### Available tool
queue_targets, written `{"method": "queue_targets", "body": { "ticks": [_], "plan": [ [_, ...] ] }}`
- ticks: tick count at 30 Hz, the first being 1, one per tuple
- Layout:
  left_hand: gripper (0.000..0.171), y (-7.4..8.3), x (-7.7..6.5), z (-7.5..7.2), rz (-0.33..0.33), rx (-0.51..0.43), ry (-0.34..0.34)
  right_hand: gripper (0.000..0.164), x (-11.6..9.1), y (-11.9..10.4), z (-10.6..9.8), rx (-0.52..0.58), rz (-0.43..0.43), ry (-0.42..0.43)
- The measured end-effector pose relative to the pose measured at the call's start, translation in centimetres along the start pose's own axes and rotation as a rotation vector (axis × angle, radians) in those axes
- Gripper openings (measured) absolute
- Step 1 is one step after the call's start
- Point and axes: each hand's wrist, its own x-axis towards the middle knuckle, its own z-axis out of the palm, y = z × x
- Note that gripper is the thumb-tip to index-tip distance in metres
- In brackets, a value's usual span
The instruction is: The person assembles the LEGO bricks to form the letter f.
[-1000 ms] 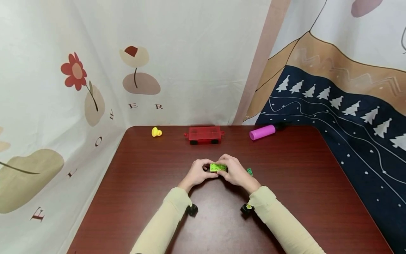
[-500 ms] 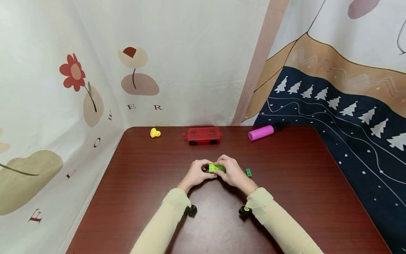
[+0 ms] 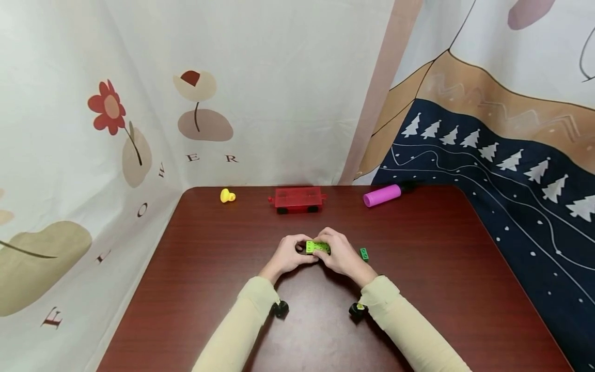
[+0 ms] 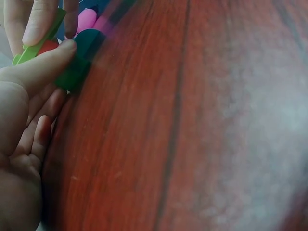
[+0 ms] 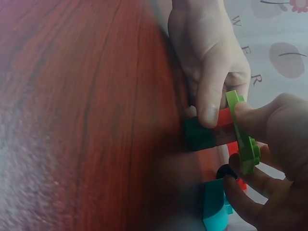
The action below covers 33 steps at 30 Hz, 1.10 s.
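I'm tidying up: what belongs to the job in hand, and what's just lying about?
Seemingly the job, being held: lime plate, red brick, dark green brick.

Lying about: red wagon, yellow piece, purple cylinder; small green brick, possibly needed yet.

On my feed, the right hand (image 3: pixel 340 251) has shifted slightly left, uncovering more of the small green brick (image 3: pixel 364 254) beside it.
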Motion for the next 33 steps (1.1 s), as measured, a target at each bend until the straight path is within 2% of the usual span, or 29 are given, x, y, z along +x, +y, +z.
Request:
{"method": "queue_targets", "body": {
  "ticks": [6, 10, 16, 25, 29, 33],
  "plan": [
    [0.044, 0.1, -0.1, -0.2, -0.007, -0.029, -0.035, 0.023, 0.0, -0.3, -0.2, 0.002, 0.020, 0.008],
    [0.045, -0.2, -0.3, -0.2, -0.011, -0.059, -0.048, 0.024, -0.1, -0.6, -0.6, -0.026, 0.059, -0.030],
    [0.042, -0.1, -0.4, -0.2, 0.006, -0.051, -0.032, 0.027, -0.2, -0.7, -0.9, -0.039, 0.105, -0.075],
    [0.037, 0.1, -0.4, -0.1, 0.005, -0.042, -0.012, 0.033, -0.7, 0.3, -1.1, -0.054, 0.048, -0.060],
    [0.036, 0.2, -0.3, -0.1, -0.002, -0.060, -0.012, 0.036, -1.1, 0.9, -2.0, -0.032, 0.030, -0.040],
    [0.035, 0.3, -0.3, -0.1, -0.007, -0.066, -0.017, 0.040, -1.8, 1.8, -3.4, -0.003, 0.048, -0.002]
  ]
}}
